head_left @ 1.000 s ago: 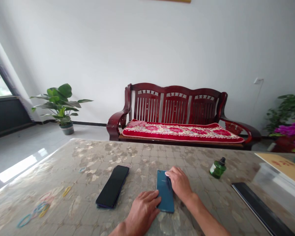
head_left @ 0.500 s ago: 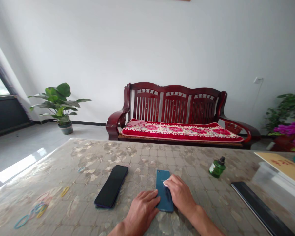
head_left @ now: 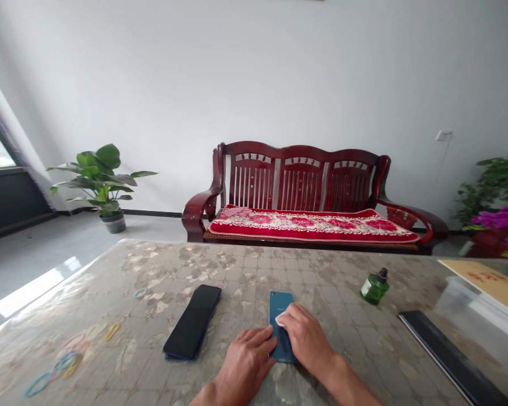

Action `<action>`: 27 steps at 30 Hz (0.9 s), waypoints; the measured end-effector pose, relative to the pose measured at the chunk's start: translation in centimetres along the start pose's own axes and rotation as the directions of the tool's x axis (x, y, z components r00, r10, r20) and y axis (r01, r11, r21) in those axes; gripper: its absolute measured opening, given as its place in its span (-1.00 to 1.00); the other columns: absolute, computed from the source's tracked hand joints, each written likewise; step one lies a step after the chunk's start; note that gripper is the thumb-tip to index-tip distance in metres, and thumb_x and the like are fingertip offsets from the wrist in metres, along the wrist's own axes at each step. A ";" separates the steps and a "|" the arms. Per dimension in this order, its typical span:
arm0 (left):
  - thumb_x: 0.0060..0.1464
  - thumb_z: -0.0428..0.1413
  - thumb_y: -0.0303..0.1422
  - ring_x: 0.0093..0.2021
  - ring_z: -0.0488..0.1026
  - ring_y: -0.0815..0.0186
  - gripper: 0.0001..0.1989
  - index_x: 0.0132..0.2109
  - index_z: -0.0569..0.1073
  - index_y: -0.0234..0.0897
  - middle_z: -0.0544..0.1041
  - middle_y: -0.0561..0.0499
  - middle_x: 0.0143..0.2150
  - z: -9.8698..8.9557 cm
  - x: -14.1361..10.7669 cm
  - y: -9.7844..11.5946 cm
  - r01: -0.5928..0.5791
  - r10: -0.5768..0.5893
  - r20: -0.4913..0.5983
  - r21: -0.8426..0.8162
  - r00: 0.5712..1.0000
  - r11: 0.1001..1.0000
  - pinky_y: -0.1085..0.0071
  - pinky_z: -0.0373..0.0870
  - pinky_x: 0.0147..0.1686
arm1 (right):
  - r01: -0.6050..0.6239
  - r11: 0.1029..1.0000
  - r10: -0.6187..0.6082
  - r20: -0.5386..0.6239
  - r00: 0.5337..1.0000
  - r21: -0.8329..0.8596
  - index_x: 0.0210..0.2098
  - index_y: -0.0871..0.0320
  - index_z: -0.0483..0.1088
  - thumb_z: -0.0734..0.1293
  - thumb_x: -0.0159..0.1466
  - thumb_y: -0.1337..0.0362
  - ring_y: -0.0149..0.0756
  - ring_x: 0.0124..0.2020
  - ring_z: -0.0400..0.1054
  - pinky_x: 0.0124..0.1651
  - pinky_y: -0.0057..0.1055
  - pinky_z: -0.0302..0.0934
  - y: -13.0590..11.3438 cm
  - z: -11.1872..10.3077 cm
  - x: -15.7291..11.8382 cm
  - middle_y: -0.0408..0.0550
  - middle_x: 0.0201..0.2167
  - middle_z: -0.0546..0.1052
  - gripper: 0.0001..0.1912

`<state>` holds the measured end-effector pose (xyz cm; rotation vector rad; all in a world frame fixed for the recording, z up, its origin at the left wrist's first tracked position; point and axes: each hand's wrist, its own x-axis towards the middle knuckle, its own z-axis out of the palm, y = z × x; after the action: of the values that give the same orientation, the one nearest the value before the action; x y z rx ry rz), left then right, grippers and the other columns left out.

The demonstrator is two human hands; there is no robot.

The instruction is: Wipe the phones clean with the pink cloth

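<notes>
A blue smartphone (head_left: pixel 281 301) lies back up on the patterned tablecloth, its camera at the top left corner. The fingers of my left hand (head_left: pixel 246 361) are on its left edge and hold it against the table. Pinched in my right hand (head_left: pixel 307 335) is a small white wipe (head_left: pixel 280 320), pressed on the phone's back. My right fingers cover much of the phone's right side. Left of my hands rests a stack of black smartphones (head_left: pixel 193 321), screen up; how many lie underneath I cannot tell.
A green dropper bottle (head_left: pixel 375 287) stands to the right, near a long dark flat case (head_left: pixel 449 352) and a clear plastic box (head_left: pixel 465 301). Colourful rubber bands (head_left: pixel 59 366) lie at the left. Behind the table (head_left: pixel 245 270) is a wooden bench (head_left: pixel 302 177).
My right hand has slid slightly left and down across the phone's back with the wipe. My left hand stays at the phone's left edge.
</notes>
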<state>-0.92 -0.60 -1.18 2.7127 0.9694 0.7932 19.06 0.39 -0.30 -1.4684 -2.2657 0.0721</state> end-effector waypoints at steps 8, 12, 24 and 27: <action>0.28 0.10 -0.32 -0.08 0.54 0.16 -0.89 -0.10 0.48 -0.20 0.58 0.00 -0.02 0.6 -0.3 -0.4 -0.016 0.016 -0.022 0.011 1.000 1.000 0.28 0.48 -0.08 | -0.121 0.992 0.120 -0.034 0.992 -0.031 -0.32 0.08 0.48 0.17 0.35 0.48 -0.30 -0.23 0.35 -0.15 -0.45 0.17 0.6 1.1 3.4 -0.09 -0.32 0.47 -0.70; 0.31 0.05 -0.27 -0.19 0.54 0.22 -0.83 -0.18 0.49 -0.21 0.59 0.00 -0.17 1.4 -0.5 -0.5 -0.014 0.014 -0.061 0.011 0.998 1.000 0.35 0.46 -0.15 | 0.016 1.000 -0.016 -0.011 1.000 -0.015 -0.36 0.08 0.42 0.17 0.34 0.48 -0.29 -0.23 0.33 -0.17 -0.42 0.14 -0.7 0.8 0.8 -0.10 -0.32 0.44 -0.73; 0.32 0.01 -0.23 -0.21 0.54 0.22 -0.78 -0.10 0.51 -0.20 0.61 -0.02 -0.13 1.9 -0.7 -1.0 -0.051 0.056 -0.119 0.047 0.991 0.998 0.36 0.46 -0.18 | -0.066 0.998 0.066 -0.012 0.998 0.010 -0.32 0.07 0.49 0.17 0.35 0.47 -0.30 -0.22 0.34 -0.14 -0.45 0.16 0.4 1.1 3.8 -0.10 -0.32 0.47 -0.70; 0.33 -0.01 -0.21 -0.23 0.53 0.23 -0.75 -0.11 0.51 -0.20 0.60 -0.02 -0.17 2.1 -0.6 -1.0 -0.057 0.062 -0.116 0.041 0.991 0.998 0.37 0.46 -0.19 | 0.021 0.999 -0.022 0.015 1.000 0.039 -0.31 0.06 0.48 0.18 0.34 0.49 -0.31 -0.21 0.33 -0.16 -0.46 0.14 -0.5 0.5 1.9 -0.11 -0.32 0.45 -0.70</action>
<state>-0.77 -0.14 -3.53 2.7654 0.9394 0.9651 17.83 1.95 -0.02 -1.4280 -2.2790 0.1210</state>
